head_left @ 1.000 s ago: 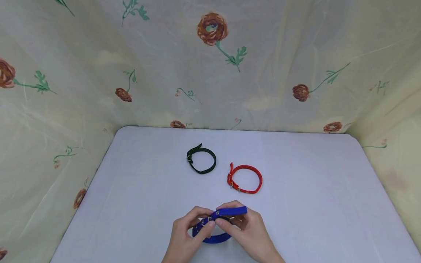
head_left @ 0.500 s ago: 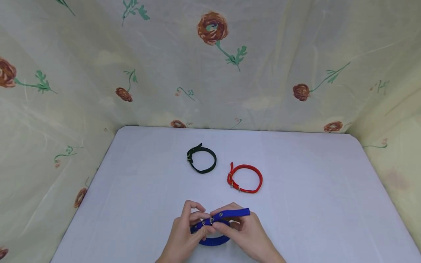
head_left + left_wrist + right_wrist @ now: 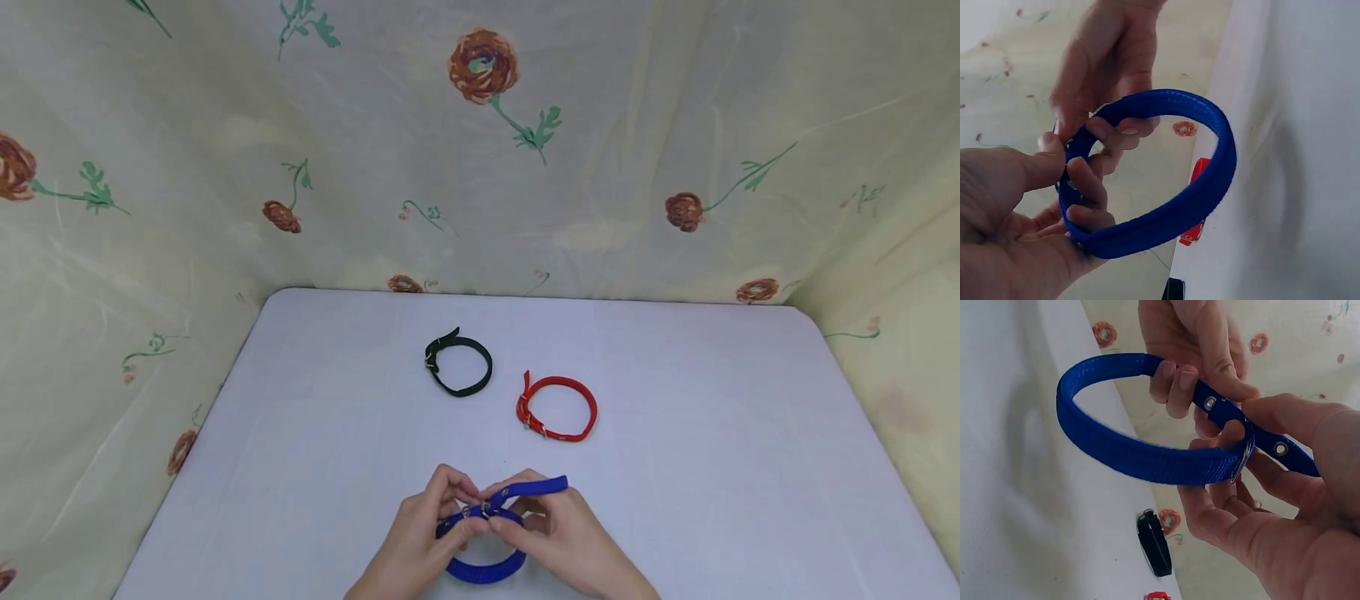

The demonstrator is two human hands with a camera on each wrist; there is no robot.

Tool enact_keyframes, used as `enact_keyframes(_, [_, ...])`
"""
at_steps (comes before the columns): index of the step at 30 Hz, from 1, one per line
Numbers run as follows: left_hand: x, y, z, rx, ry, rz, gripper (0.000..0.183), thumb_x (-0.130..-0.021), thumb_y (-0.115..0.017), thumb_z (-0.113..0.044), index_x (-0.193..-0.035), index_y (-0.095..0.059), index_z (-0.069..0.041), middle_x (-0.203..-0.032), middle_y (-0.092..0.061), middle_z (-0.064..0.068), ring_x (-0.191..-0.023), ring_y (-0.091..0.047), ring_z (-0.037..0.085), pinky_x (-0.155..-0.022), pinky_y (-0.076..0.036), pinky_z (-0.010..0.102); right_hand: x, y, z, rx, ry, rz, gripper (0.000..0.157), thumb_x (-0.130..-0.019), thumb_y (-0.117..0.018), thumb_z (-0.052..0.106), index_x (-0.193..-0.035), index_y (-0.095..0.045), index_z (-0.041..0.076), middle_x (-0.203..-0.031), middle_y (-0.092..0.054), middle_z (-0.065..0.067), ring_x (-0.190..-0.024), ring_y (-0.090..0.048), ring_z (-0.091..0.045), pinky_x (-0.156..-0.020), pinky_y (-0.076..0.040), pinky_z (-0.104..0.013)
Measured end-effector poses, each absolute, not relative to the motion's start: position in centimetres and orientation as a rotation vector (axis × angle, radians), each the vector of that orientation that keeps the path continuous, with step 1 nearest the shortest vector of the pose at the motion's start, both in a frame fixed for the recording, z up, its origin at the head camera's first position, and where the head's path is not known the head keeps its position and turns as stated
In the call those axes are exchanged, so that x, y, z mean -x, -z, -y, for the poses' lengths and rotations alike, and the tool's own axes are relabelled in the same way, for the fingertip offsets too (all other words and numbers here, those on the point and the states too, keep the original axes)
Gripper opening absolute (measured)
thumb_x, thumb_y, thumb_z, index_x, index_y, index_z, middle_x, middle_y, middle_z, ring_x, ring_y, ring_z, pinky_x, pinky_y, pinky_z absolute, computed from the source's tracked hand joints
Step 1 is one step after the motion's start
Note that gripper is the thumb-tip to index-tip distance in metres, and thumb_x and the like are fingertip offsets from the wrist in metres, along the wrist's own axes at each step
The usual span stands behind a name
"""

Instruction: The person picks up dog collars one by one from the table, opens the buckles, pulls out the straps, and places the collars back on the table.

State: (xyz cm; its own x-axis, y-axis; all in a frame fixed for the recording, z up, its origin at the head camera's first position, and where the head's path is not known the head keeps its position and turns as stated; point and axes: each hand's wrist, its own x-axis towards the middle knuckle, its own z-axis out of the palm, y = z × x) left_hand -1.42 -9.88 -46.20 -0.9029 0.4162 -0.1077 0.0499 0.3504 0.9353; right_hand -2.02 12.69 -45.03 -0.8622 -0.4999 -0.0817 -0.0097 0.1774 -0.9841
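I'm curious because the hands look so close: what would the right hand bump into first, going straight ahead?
Besides the blue collar it holds, the right hand would probably meet the left hand first, though exact depth is hard to judge.

blue collar [image 3: 486, 574] partly hidden behind fingers [image 3: 448, 477]

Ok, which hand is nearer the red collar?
Right. In the head view, the right hand is almost straight below the red collar; the left hand is below and farther off to its left.
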Motion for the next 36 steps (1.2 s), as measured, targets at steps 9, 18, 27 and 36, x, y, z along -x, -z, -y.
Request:
enact_keyframes(9, [1.25,46.51,9.97,-0.628,-1.525,-2.448,0.027,-0.109,-0.062,-0.033,-0.123,-0.057,-0.01,-0.115,-0.076,0.006,-0.099,-0.077,0.009,-0.089,-0.063,0.025,2.1,45.22,-12.71,0.495,1.641,-2.228,0.02,-0.1,-0.079,0.032,-0.117,-0.074,0.022,-0.112,-0.079,-0.001,-0.097,-0.075,-0.006,-0.086,-0.064,-0.028])
enact_keyframes(18, [1.04,46.74,9.61,-0.766,-1.488,-2.622,0.017,-0.107,-0.067,-0.024,-0.118,-0.062,-0.011,-0.111,-0.08,0.003,-0.104,-0.079,0.014,-0.09,-0.064,0.028,1.6,45.52,-12.44,0.564,1.645,-2.543,0.026,-0.087,-0.091,0.022,-0.106,-0.077,0.034,-0.097,-0.078,0.019,-0.089,-0.073,-0.001,-0.085,-0.063,-0.026])
enact_keyframes(27, [0.83,46.04,9.32,-0.631,-1.429,-2.678,0.025,-0.111,-0.059,-0.033,-0.122,-0.069,-0.013,-0.112,-0.078,-0.001,-0.102,-0.074,0.005,-0.086,-0.063,0.025,1.42,45.78,-12.14,0.545,1.734,-2.654,0.024,-0.089,-0.09,0.02,-0.108,-0.08,0.031,-0.102,-0.081,0.017,-0.091,-0.077,0.0,-0.083,-0.062,-0.024])
enact_keyframes(36, [0.6,46.25,9.27,-0.581,-1.454,-2.721,0.02,-0.11,-0.062,-0.03,-0.12,-0.068,-0.015,-0.106,-0.072,-0.004,-0.087,-0.06,-0.003,-0.074,-0.058,0.019,1.43,45.74,-12.04,0.542,1.726,-2.616,0.014,-0.102,-0.077,0.027,-0.115,-0.077,0.031,-0.111,-0.08,0.017,-0.101,-0.075,-0.002,-0.088,-0.062,-0.03])
